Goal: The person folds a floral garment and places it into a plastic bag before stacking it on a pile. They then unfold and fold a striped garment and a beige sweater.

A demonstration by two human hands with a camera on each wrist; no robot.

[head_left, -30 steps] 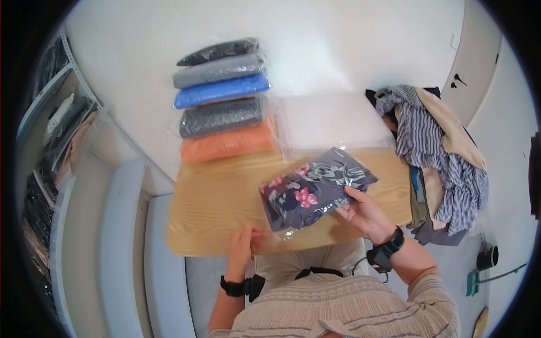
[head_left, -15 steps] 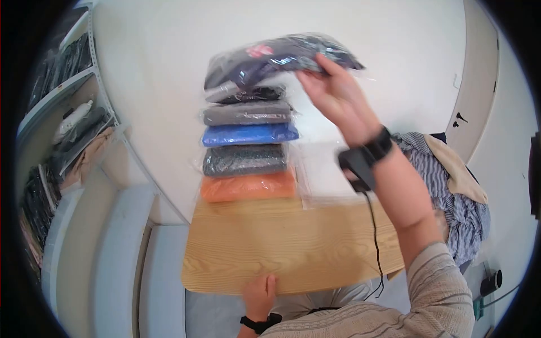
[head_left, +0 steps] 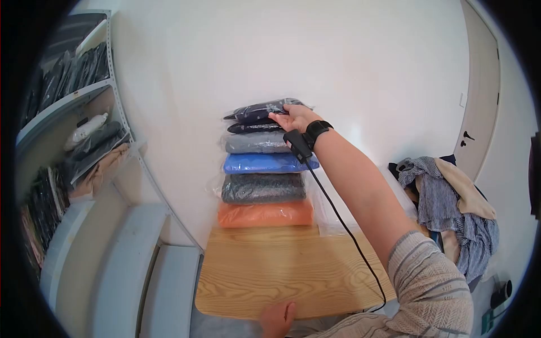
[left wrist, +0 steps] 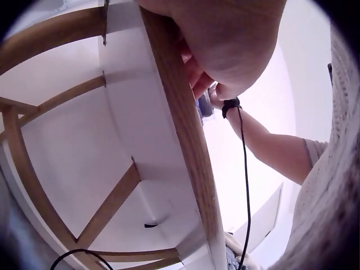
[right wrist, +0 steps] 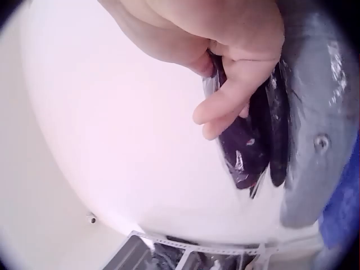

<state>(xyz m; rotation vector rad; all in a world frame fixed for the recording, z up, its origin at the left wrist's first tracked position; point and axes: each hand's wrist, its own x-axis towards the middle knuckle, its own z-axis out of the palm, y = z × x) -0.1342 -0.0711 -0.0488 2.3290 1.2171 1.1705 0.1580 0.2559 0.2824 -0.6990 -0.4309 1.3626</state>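
Observation:
At the far end of the row of bagged garments, my right hand (head_left: 297,117) pinches the dark floral packet (head_left: 253,112) by its right end. This packet lies against a black packet (head_left: 253,128); a grey packet (head_left: 256,143) comes after that. In the right wrist view the thumb and fingers of my right hand (right wrist: 230,39) are around the floral packet (right wrist: 243,160), beside the grey one (right wrist: 315,129). My left hand (head_left: 278,319) rests at the table's front edge, and the left wrist view shows this hand (left wrist: 230,45) over the wooden edge (left wrist: 188,129), its fingers partly hidden.
Blue (head_left: 265,163), dark grey (head_left: 263,188) and orange (head_left: 265,214) packets lie nearer on the table (head_left: 270,270). Clear bags (head_left: 329,219) are right of them, partly under my right arm. Loose clothes (head_left: 445,197) hang at the right; shelves (head_left: 127,248) stand left.
My right hand has carried the floral packet from over the table's front to the row's far end, lowering it there. My left hand has moved to the table's front edge. The head view has shifted.

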